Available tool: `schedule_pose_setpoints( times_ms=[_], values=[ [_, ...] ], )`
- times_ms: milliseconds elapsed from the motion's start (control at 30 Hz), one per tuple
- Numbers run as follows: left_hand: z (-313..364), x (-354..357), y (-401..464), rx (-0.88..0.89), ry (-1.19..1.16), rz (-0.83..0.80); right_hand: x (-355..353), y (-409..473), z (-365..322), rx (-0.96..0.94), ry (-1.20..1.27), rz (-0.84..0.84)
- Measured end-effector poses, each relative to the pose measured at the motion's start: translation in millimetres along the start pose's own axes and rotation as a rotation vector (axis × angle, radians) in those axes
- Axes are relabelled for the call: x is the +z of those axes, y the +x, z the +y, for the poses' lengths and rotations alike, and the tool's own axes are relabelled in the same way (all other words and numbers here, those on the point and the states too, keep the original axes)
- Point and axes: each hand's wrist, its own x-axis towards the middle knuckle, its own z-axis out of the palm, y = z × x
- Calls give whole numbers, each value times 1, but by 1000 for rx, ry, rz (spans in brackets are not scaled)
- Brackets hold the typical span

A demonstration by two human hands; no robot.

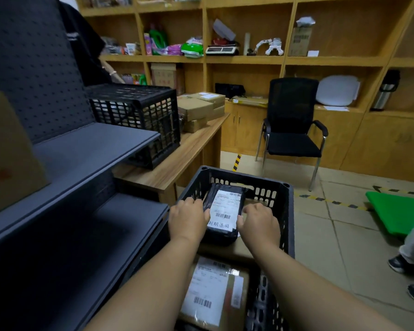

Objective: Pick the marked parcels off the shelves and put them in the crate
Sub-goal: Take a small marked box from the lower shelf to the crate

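A: Parcel (222,211) in black wrap is held over the crate (288,211), label up. Why from both sides?

B: It is flanked so it can be lowered flat. The left hand (189,217) is laid against its left edge, fingers bent over the rim of the wrap; the right hand (258,222) is curled at the right edge, thumb toward the label. Whether either is truly clamped or only steadying cannot be told for certain, but the parcel seems pinched between them.

A: Is it set down yet?

B: That cannot be told. It is inside the crate walls, above or upon a brown box (227,249) lying there. A second box (215,295) with a white label is seen nearer the camera, under the forearms.

A: Why label up?

B: Presumably so the marking can be read once packed; the other label is turned up likewise.

A: And the shelves (93,144)?

B: Two grey ones are seen at left, with a carton (7,149) at the edge of the upper one. Another crate (139,115) is stood on the desk (191,149) beside stacked boxes (201,108).

A: What is left?

B: Release is judged the next step; the parcel may tilt if one side is freed first.
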Motion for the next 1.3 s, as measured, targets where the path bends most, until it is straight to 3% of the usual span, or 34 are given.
schedule_pose_setpoints(
  times_ms=[333, 733, 1000, 1300],
  values=[
    [-31, -50, -116, -226, 81, 45, -30, -78, -34, -257, 34, -78],
    [-117, -108, -258, -517, 175, 117, -37, -185, -135, -538, 169, -146],
    [-194, -158, -411, -770, 248, 114, -42, -321, -219, -789, 269, -242],
    [-243, -223, -606, -987, 350, 99, -61, -499, -289, -944, 365, -338]
  ],
)
